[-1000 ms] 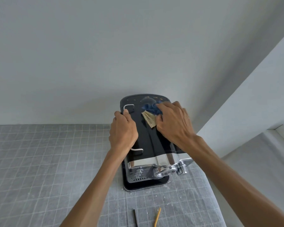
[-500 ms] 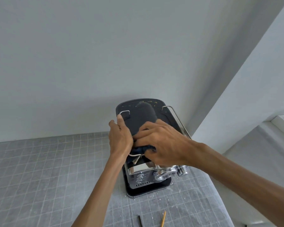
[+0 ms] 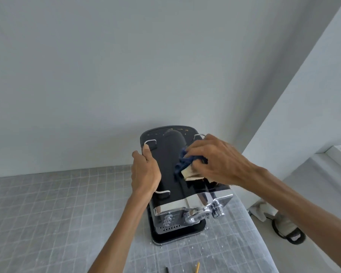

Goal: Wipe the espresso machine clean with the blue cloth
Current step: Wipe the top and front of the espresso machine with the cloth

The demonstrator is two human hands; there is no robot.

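Observation:
The espresso machine (image 3: 170, 174) stands on the grey gridded mat, black on top with a chrome front band and group head toward me. My left hand (image 3: 145, 172) grips the left chrome rail on its top. My right hand (image 3: 215, 160) holds the bunched blue cloth (image 3: 182, 161), with a tan label hanging from it, against the right half of the black top. Most of the cloth is hidden under my fingers.
The gridded mat (image 3: 47, 213) covers the counter, which ends just right of the machine. A black pen (image 3: 167, 269) and a yellow pencil (image 3: 197, 267) lie near the front edge. White walls stand close behind and to the right. A sandalled foot (image 3: 288, 230) shows on the floor.
My right hand has swept the cloth from the front left of the top, beside my left hand, back toward the right rear. My left hand kept its grip on the rail.

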